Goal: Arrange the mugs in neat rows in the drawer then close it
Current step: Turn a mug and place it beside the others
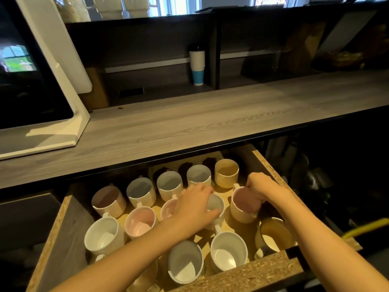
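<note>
Open drawer (pixel 271 268) below the table (pixel 189 123), seen from above, with the mugs partly sorted. Back row: four ribbed mugs stand upright side by side, from a mauve-lined one (pixel 108 200) at the left to a tan one (pixel 227 172) at the right, with darker mugs dimly visible behind them under the table's edge. Middle row: a white mug (pixel 104 237), a pink-lined mug (pixel 140 221) and a second pink mug (pixel 168 208) sit close together; the left hand (pixel 194 209) covers the next mug, a pale grey one (pixel 216 205), its fingers closed over the rim. The right hand (pixel 262 187) grips a cream mug with a mauve interior (pixel 244 204) at its far rim, fingers curled around the edge, near the drawer's right wall. Front row: a grey mug (pixel 185 263), a white mug with its handle pointing back (pixel 228 250) and a dark-rimmed tan mug (pixel 275 236) stand unevenly spaced and tilted. Judged progress: roughly past the midpoint, since the back row looks settled, the middle row is being aligned, and the front row remains loose. The drawer is fully extended, so closing is not yet begun
</note>
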